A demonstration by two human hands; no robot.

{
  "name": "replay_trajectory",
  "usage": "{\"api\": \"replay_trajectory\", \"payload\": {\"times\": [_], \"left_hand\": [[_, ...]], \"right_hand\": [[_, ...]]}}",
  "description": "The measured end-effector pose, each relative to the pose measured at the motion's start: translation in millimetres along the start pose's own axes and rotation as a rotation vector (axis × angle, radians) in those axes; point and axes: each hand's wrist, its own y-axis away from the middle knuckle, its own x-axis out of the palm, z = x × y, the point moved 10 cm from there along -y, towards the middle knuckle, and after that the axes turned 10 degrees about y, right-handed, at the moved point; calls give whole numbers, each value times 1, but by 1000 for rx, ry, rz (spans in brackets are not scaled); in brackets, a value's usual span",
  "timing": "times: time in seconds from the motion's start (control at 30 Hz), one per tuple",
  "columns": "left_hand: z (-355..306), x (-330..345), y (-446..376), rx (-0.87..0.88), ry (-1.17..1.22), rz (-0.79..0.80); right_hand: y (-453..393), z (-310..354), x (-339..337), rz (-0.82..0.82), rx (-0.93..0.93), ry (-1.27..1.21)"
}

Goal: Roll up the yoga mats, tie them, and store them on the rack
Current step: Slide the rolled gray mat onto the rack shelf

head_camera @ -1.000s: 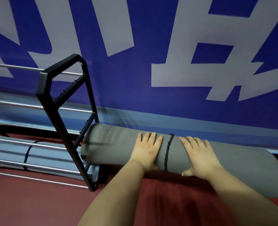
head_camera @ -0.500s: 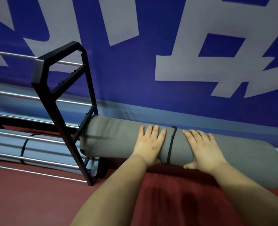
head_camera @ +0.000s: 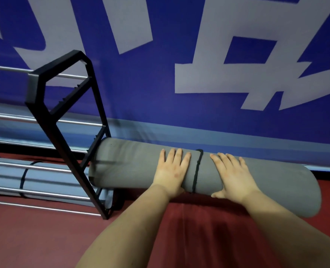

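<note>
Grey mat [head_camera: 133,167]: rolled, tied round its middle by a black cord [head_camera: 196,171]. It is held level above the red floor [head_camera: 34,233], its left end set against the black end frame of the rack [head_camera: 63,120], just inside the frame's lower bars; its right end reaches well out to the right of the rack.

Left hand [head_camera: 171,171]: laid flat on the mat's top, just left of the cord, fingers [head_camera: 179,154] straight and close together, thumb hidden below the roll. Nothing is clasped.

Right hand [head_camera: 231,175]: laid flat just right of the cord, fingers spread a little and straight, thumb tucked under the mat's near edge.

Blue mat [head_camera: 44,176]: rolled, tied with a dark strap, stored on the rack's lower silver rails, left of the grey mat.

Wall [head_camera: 160,93]: blue with large white lettering, behind the rack.
</note>
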Motion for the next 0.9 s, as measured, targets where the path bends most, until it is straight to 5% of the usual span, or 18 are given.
{"api": "replay_trajectory", "payload": {"times": [0.33,0.9], "left_hand": [[91,-3,33,-66,-133,106],[93,-10,35,3,-151,-13]], "right_hand": [[-2,7,10,29,4,-32],[-4,3,-1,18,-9,10]]}}
